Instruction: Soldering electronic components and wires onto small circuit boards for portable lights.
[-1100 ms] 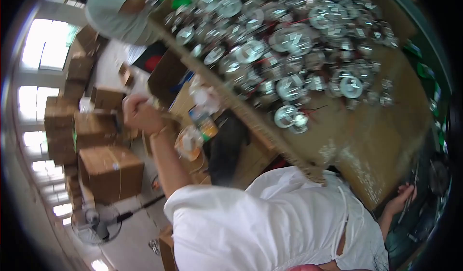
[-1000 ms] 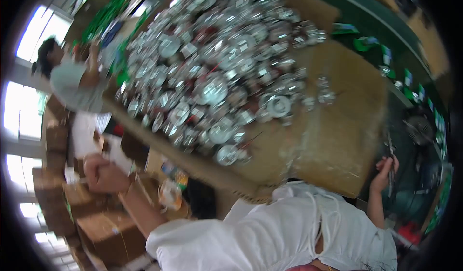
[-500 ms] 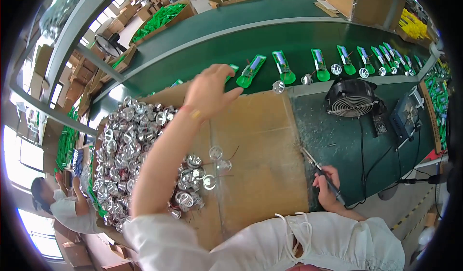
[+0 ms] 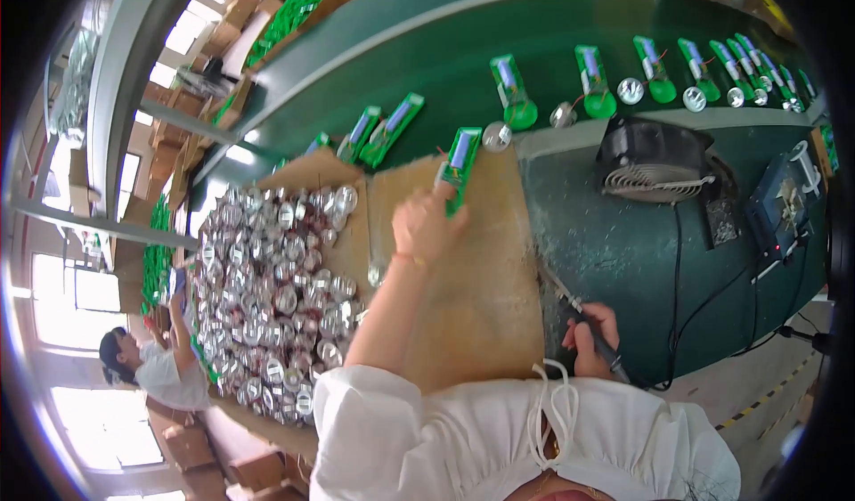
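Green, long and narrow, with a pale strip along its upper face, the piece [image 4: 461,158] is over the far part of a tan cardboard sheet [image 4: 481,314], its far end leaning slightly right; the left hand [image 4: 429,223] has thumb and fingers drawn narrow on its near end. To the right of the piece, a plain stretch of cardboard runs to the sheet's edge, giving width for moving; on the left, room tightens where a heap of silvery round cups [image 4: 272,296] reaches near the forearm; past the far edge, more green pieces [image 4: 515,100] line a green belt [image 4: 338,73], several with a cup beside them. The right hand [image 4: 597,336] is folded around a soldering iron [image 4: 577,306], its tip near the sheet's right edge; below it spreads a dark green, speckled worktop [image 4: 623,269]; farther right stand a black fan [image 4: 655,167] and a blue box [image 4: 777,205] with cables; leftward are a grey metal frame [image 4: 125,118], bright windows [image 4: 102,425] and another person [image 4: 169,376].
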Tool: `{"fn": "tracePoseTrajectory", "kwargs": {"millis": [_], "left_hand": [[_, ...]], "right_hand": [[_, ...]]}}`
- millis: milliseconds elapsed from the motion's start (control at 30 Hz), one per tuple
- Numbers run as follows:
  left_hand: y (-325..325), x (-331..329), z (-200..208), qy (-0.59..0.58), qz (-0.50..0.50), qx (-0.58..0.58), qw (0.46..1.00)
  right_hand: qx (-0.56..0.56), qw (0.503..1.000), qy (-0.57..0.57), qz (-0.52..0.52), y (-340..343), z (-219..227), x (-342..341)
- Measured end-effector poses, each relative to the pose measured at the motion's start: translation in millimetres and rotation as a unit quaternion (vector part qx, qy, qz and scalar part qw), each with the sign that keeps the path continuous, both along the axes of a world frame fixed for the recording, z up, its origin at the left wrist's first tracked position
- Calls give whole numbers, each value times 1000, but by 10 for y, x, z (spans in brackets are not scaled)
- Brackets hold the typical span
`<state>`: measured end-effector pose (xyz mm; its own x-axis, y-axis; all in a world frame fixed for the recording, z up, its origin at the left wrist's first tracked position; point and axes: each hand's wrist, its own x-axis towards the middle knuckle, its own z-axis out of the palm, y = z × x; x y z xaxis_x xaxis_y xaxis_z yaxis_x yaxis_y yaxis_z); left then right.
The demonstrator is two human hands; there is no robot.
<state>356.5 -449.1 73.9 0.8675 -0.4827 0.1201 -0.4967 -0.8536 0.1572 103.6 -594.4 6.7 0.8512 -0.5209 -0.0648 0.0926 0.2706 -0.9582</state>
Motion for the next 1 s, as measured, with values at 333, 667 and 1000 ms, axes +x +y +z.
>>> {"fn": "tracePoseTrajectory", "kwargs": {"millis": [333, 667, 1000], "left_hand": [[967, -1105, -275, -104, 61, -64, 991], [949, -954, -524, -19, 50, -53, 997], [707, -1641, -163, 169, 107, -297, 934]], "right_hand": [[-67, 998, -15, 7, 2, 24, 29], [-59, 997, -38, 20, 2, 159, -72], [-201, 973, -29, 111, 149, 277, -16]]}}
